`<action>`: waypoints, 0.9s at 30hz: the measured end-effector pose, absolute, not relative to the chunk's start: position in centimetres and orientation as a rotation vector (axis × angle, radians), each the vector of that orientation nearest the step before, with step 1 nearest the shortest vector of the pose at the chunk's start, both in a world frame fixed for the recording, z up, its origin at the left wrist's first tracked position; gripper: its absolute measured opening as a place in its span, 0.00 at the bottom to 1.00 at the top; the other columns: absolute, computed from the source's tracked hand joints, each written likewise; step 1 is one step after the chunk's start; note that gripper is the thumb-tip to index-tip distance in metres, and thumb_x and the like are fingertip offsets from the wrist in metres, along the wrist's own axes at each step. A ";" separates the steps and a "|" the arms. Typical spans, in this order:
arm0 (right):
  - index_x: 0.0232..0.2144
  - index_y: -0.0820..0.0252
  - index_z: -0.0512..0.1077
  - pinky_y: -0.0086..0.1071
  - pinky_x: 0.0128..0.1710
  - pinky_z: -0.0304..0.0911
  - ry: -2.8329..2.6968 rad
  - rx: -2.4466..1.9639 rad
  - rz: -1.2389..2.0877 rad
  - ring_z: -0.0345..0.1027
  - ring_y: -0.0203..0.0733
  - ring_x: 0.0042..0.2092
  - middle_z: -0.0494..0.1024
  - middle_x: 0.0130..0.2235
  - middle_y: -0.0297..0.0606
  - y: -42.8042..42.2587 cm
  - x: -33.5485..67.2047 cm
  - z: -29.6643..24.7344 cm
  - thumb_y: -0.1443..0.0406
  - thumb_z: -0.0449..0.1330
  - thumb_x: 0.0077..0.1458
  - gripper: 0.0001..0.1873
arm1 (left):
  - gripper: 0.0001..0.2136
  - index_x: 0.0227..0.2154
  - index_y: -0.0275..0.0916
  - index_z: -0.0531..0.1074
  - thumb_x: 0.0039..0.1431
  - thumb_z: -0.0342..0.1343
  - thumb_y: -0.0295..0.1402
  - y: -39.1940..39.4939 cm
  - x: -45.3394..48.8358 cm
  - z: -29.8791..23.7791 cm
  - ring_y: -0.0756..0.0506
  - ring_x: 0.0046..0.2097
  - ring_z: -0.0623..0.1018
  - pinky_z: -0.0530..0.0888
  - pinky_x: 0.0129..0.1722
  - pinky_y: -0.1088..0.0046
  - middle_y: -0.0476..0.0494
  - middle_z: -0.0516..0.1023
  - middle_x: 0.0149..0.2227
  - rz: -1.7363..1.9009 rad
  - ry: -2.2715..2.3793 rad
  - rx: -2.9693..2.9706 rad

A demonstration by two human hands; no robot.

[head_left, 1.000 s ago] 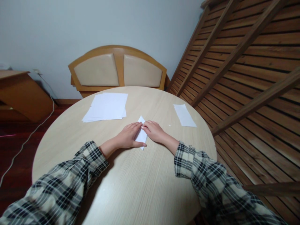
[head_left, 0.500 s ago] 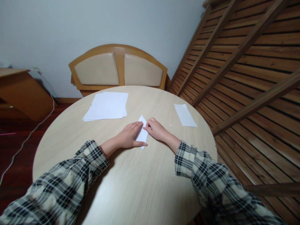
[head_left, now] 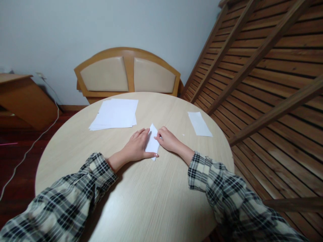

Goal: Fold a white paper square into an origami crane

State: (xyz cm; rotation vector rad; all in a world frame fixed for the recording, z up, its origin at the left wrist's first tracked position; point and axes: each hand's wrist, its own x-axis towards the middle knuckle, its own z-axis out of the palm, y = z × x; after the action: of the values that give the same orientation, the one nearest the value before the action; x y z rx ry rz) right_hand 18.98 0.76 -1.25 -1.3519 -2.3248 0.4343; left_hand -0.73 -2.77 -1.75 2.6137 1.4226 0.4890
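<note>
A small piece of folded white paper [head_left: 152, 141], pointed at its top and bottom, lies on the table between my hands. My left hand [head_left: 136, 145] rests along its left side, fingers stretched out and thumb spread across the lower part of the paper. On the opposite edge, my right hand [head_left: 166, 138] is closed, with curled fingers and the thumb pinching at the paper's right corner. The left fingers cover part of the paper's left edge.
A stack of white paper sheets [head_left: 116, 113] lies at the back left of the round wooden table [head_left: 141, 195]. At the right is a white paper strip [head_left: 200, 124], with a tiny white scrap [head_left: 183, 134] nearer my right hand. A slatted wooden panel [head_left: 264, 84] leans beyond the right edge.
My left fingers have drawn back to the left, uncovering more of the folded paper, while the left thumb stays in place. My right hand has hardly moved.
</note>
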 end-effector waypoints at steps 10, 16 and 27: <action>0.31 0.59 0.68 0.33 0.42 0.62 -2.351 -1.419 0.391 0.66 0.40 0.39 0.70 0.39 0.40 0.5 18.7 -0.7 0.67 0.56 0.61 0.05 | 0.37 0.59 0.35 0.62 0.55 0.55 0.58 -4.3 -0.7 -0.7 0.32 0.66 0.60 0.58 0.65 0.50 0.30 0.63 0.64 0.505 1.311 2.792; 0.34 0.57 0.70 0.38 0.45 0.59 -2.377 -1.522 0.261 0.66 0.45 0.43 0.72 0.41 0.40 0.0 18.8 -0.4 0.61 0.56 0.62 0.06 | 0.30 0.58 0.35 0.65 0.61 0.53 0.53 -5.0 -0.3 -0.7 0.34 0.63 0.65 0.64 0.62 0.52 0.30 0.68 0.61 0.524 1.247 2.770; 0.33 0.56 0.66 0.39 0.48 0.56 -2.293 -1.545 0.160 0.64 0.47 0.47 0.71 0.42 0.40 0.3 19.5 -1.2 0.56 0.57 0.61 0.11 | 0.32 0.61 0.34 0.62 0.63 0.51 0.53 -4.9 -0.3 -0.8 0.35 0.65 0.62 0.61 0.64 0.54 0.31 0.64 0.64 0.394 1.279 2.770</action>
State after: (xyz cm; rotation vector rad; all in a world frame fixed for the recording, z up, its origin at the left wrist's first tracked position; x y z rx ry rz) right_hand 19.48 0.28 -1.23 -1.5453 -2.2927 0.1598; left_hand -0.26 -4.89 -0.78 2.7698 1.2792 0.3937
